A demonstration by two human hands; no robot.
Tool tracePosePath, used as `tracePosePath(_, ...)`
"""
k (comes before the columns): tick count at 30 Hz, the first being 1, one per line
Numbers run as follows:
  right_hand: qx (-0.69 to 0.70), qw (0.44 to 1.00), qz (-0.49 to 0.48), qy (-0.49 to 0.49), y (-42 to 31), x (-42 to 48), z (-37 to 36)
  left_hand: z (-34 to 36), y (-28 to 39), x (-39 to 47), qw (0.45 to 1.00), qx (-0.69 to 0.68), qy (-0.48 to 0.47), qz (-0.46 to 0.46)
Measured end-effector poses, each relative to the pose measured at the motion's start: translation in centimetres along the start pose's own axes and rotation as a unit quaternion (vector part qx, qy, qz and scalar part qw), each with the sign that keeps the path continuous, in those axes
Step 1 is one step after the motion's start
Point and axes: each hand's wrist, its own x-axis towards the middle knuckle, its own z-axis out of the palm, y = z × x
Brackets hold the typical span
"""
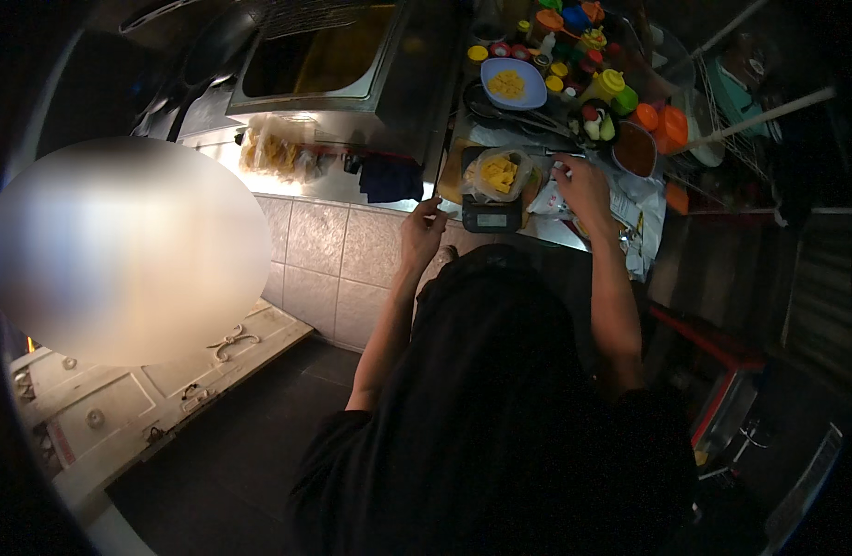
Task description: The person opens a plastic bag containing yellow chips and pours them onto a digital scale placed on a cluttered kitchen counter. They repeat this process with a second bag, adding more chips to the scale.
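Note:
A black digital kitchen scale stands at the counter's front, its display lit. On it sits a clear plastic bag with its mouth spread wide, holding yellow chip-like pieces. Just left of the scale is my left hand, fingers curled near the counter edge; a small pale bit shows by the fingertips, too unclear to tell whether I hold it. To the scale's right, my right hand pinches a small white item above a white printed plastic bag.
Beyond the scale are a pale bowl of yellow pieces, several sauce bottles, a bowl of cut vegetables and a container of reddish-brown sauce. A metal fryer, bagged chips and a dark cloth lie leftward.

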Motion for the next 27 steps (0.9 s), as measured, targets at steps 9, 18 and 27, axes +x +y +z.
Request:
tracePosePath(9,0.009,0.999,-0.034,-0.013,-0.8,2.5,0.3,2.0,3.6,1.1,0.999,-0.042,0.003,-0.01)
tracePosePath(18,0.077,0.987,-0.064,-0.128,-0.1,5.5,4.2,4.4,2.6,1.7,0.947,-0.261,-0.071,-0.172)
tracePosePath(27,0.519,0.835,0.082,-0.165,-2.3,4.9,5.0,4.3,8.0,2.7,0.996,-0.045,0.081,-0.001)
